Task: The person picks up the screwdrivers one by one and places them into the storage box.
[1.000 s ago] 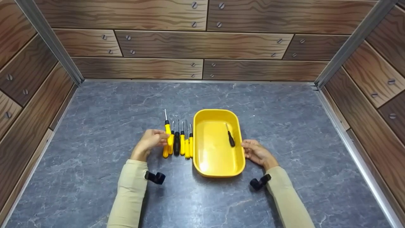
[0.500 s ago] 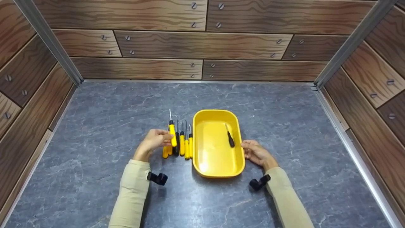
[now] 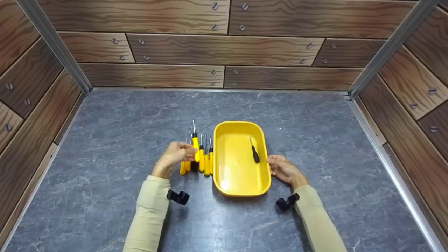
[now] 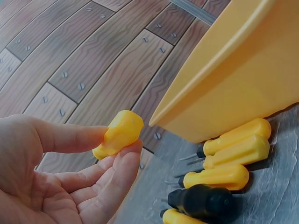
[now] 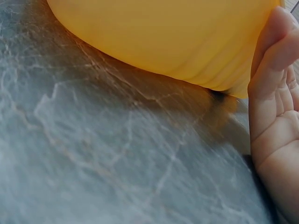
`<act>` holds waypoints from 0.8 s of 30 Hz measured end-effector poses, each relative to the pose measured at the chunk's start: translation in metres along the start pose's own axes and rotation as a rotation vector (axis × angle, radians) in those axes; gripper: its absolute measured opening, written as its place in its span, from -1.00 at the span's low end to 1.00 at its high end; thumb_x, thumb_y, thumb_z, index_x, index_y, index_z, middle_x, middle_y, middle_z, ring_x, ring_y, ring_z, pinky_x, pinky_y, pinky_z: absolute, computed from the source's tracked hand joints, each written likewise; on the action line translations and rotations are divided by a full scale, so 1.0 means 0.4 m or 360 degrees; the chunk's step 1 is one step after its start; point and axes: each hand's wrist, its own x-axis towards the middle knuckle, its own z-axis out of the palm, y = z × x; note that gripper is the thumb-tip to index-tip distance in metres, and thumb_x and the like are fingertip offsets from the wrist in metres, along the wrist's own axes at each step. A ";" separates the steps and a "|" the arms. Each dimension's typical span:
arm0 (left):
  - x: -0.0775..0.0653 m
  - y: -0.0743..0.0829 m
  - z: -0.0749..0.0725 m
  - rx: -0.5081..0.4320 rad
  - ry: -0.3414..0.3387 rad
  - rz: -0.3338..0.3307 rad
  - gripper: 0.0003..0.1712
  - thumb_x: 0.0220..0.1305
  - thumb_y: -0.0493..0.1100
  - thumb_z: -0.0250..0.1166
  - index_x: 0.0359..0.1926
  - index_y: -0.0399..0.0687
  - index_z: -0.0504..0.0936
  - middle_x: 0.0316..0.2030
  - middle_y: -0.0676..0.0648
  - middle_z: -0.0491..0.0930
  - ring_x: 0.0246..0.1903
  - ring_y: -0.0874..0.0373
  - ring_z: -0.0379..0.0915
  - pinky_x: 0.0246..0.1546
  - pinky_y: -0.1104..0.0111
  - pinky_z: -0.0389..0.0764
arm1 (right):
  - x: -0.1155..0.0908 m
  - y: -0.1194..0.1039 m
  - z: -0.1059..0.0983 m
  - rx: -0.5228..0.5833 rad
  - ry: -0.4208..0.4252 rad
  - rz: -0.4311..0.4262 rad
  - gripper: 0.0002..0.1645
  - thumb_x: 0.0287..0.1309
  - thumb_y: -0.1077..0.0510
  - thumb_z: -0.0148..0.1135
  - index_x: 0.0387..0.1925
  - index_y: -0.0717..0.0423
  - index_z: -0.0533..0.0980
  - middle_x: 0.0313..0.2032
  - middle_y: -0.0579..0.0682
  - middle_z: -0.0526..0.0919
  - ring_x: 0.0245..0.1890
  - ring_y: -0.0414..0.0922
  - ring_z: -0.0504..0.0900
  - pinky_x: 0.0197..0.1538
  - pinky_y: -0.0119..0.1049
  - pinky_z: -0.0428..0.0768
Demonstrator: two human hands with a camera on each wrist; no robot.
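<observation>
My left hand (image 3: 176, 154) pinches a screwdriver (image 3: 195, 147) by its yellow handle between thumb and fingers. It is held above a row of screwdrivers, its shaft pointing away from me. In the left wrist view the handle's butt end (image 4: 124, 128) shows between the fingertips, while its shaft is hidden. A yellow plastic bin (image 3: 241, 189) stands right of the row, with a small black-handled screwdriver (image 3: 255, 154) inside near its right wall. My right hand (image 3: 284, 169) rests against the outside of that wall, fingers loosely bent, as the right wrist view also shows.
Several yellow-handled screwdrivers (image 3: 207, 164) lie side by side against the bin's left side. A black-handled screwdriver (image 4: 201, 200) lies among them, mostly hidden in the head view. The grey marbled tabletop (image 3: 140, 115) is bounded by wood-patterned walls (image 3: 224, 49).
My left hand has moved to the right with the screwdriver, over the row and nearer the bin. The right hand and the bin have stayed in place.
</observation>
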 end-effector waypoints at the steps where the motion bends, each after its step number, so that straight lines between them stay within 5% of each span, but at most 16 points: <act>1: 0.000 0.000 0.002 -0.0001 0.0001 -0.0008 -0.61 0.30 -0.34 0.15 0.04 -0.59 0.45 -0.40 -0.04 0.59 -0.51 0.30 0.54 -0.26 0.48 0.74 | 0.000 0.001 0.000 0.0003 0.0000 0.0002 -0.69 0.38 0.24 -0.01 -0.45 0.02 0.58 -0.57 -0.19 0.68 -0.65 -0.36 0.55 -0.58 -0.64 0.46; 15: 0.001 0.007 0.022 -0.0011 -0.0036 0.0052 -0.62 0.28 -0.33 0.16 0.01 -0.61 0.48 -0.39 -0.06 0.60 -0.52 0.30 0.57 -0.15 0.33 0.77 | -0.001 -0.002 0.004 -0.0004 0.0018 -0.0002 -0.66 0.40 0.27 -0.06 -0.46 0.03 0.56 -0.58 -0.18 0.67 -0.66 -0.35 0.54 -0.58 -0.63 0.47; 24: 0.002 0.017 0.038 -0.0022 -0.0062 0.0064 -0.61 0.26 -0.33 0.17 0.01 -0.62 0.48 -0.42 -0.03 0.58 -0.54 0.32 0.54 -0.25 0.44 0.76 | -0.001 -0.003 0.001 -0.0005 0.0027 -0.0003 -0.65 0.39 0.27 -0.06 -0.46 0.01 0.57 -0.57 -0.19 0.67 -0.65 -0.35 0.54 -0.59 -0.64 0.46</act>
